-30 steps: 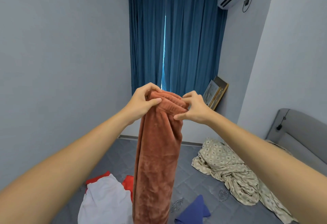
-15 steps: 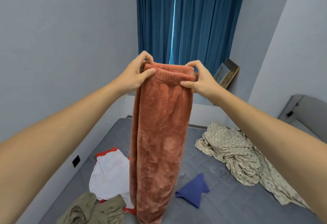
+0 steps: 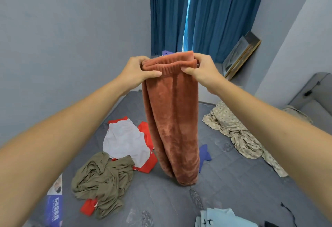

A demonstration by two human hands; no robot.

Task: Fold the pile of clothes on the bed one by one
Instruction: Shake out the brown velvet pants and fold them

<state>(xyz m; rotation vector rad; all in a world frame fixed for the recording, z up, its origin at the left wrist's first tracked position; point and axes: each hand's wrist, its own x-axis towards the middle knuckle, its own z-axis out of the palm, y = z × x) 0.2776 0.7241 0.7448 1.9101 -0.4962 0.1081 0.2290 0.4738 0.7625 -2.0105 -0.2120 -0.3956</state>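
Rust fleece trousers [image 3: 172, 124], soft and limp: our left hand [image 3: 138, 72] and right hand [image 3: 203, 70] pinch the waistband corners above the bed [image 3: 233, 182].

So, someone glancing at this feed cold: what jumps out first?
The rust-orange fleece trousers, held up mid-frame by the waistband, left hand and right hand pinching either end. Behind them hang deep blue curtains; below, unfolded clothes lie scattered on the grey mattress.

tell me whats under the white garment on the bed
A red garment lies under the white garment, its edges showing at the top, right and bottom. How far it reaches beneath, and anything else under there, is covered.
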